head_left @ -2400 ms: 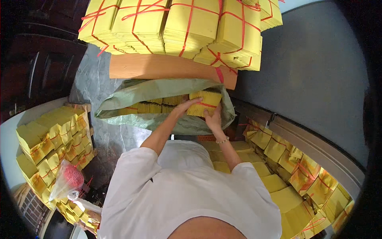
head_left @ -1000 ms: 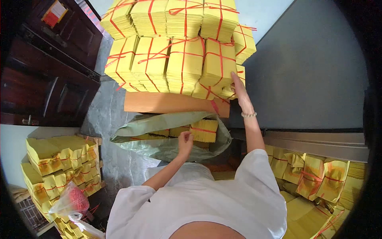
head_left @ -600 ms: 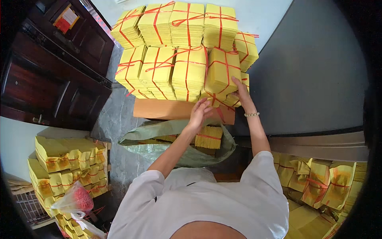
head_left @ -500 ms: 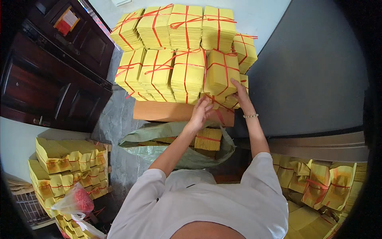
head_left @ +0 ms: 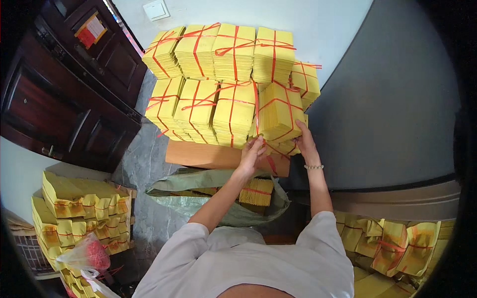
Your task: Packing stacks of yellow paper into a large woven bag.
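Observation:
A bundle of yellow paper (head_left: 279,116), tied crosswise with red strap, sits tilted at the front right of the stacked bundles. My right hand (head_left: 306,144) grips its right side, thumb on the front face and the other fingers partly hidden behind. At the bundle's lower left corner, my left hand (head_left: 252,155) is closed, its fingertips pinching the red strap (head_left: 257,119) that runs down there. Similar tied bundles (head_left: 234,109) stand in two rows to the left and behind. They rest on a wooden base (head_left: 198,156).
Below the stack lies an open green woven sack (head_left: 174,198) with yellow bundles inside. More yellow stacks (head_left: 84,203) stand at lower left, beside a plastic bag of red strap (head_left: 94,254), and others (head_left: 392,243) at lower right. A dark door (head_left: 59,104) is left, a grey panel (head_left: 387,114) right.
The view has shifted, so the stack appears lower. The held bundle has turned and tilted slightly, with both hands still at it.

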Demonstrator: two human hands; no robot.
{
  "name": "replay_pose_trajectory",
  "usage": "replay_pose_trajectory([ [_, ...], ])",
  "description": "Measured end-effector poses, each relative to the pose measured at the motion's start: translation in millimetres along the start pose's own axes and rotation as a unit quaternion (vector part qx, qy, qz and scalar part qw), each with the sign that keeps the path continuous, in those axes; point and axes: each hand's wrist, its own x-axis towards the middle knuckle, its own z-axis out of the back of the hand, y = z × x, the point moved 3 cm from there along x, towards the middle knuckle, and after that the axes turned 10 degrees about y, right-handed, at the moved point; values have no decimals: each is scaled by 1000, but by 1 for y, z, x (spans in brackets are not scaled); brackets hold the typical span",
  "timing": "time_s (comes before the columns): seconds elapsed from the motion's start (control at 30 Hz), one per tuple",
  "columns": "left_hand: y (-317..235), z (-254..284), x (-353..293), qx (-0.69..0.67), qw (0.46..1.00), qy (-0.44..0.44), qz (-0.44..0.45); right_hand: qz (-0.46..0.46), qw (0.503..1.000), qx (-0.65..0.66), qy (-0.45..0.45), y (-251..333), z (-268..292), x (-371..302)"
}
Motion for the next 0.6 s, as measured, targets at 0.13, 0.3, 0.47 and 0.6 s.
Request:
replay_pose_trajectory([
  [0.13,-2,-1,-1,43,997,-64,-17,9,999,37,9,-1,4,-5],
  [0.3,-9,-4,-4,54,995,-75,-44,27,993,117,-15,-2,5,-27],
  [0.47,-4,0,1,89,989,-65,-100,72,989,127,-39,-5,25,-43],
  [0.6,5,9,-2,129,972,-84,-177,120,980,156,-42,3,22,-66],
])
